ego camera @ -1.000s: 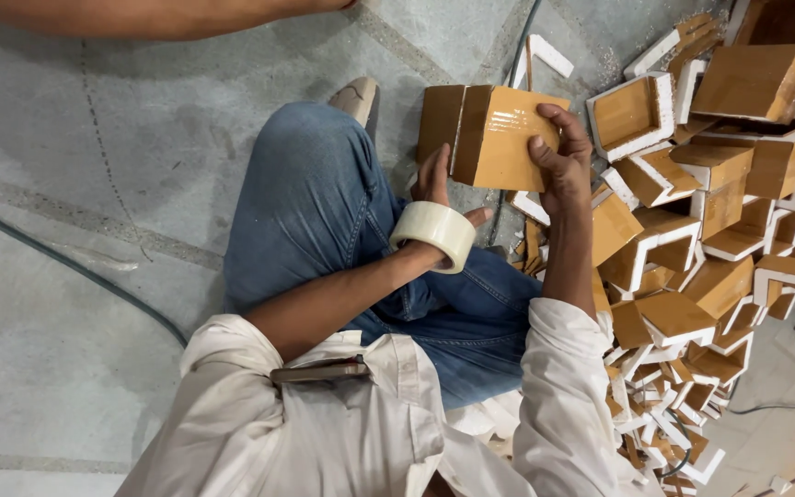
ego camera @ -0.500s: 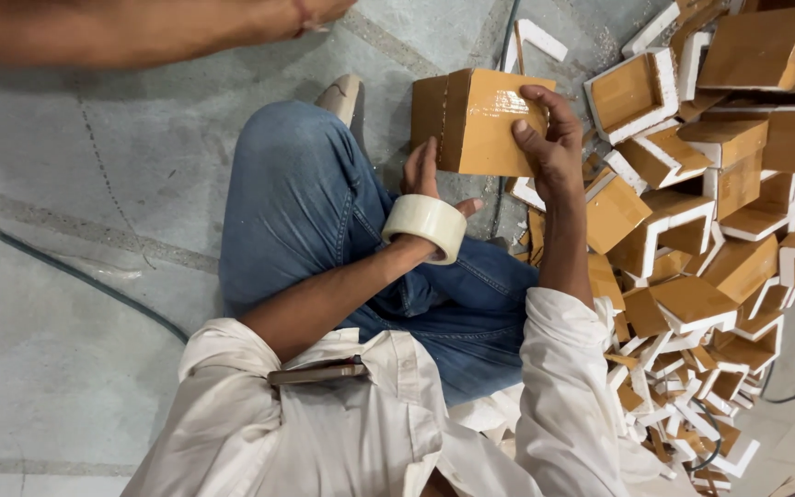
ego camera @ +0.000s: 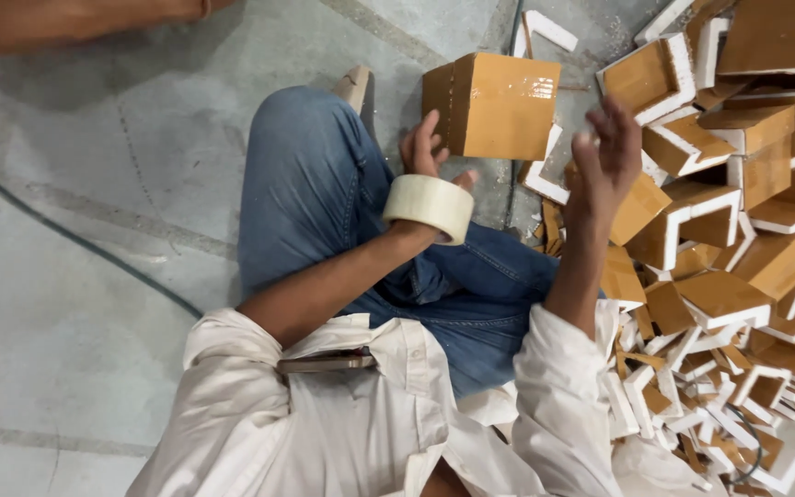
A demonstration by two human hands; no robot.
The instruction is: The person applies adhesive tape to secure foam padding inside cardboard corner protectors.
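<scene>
Across the right side of the scene spreads a heap of brown-and-white corner pieces (ego camera: 729, 276), cardboard-faced foam angles tumbled over one another from far to near. Left of it lies the grey concrete floor (ego camera: 94, 304), crossed by a dark cable (ego camera: 66, 230), with another person's bare arm (ego camera: 75, 23) along the far edge. Between floor and heap sits the person, one knee in blue jeans (ego camera: 315, 184) raised (it hides the floor beneath the hands) and a white shirt (ego camera: 324, 423) nearest the camera. Beyond the knee a brown taped cardboard box (ego camera: 499, 103) stands tilted, its near edge just past the left hand (ego camera: 425, 147), whose fingers are spread and clasp nothing. A roll of clear tape (ego camera: 430, 207) rings that wrist. To the right, the right hand (ego camera: 604, 156) is blurred, fingers loosely apart, empty, in front of the heap.
</scene>
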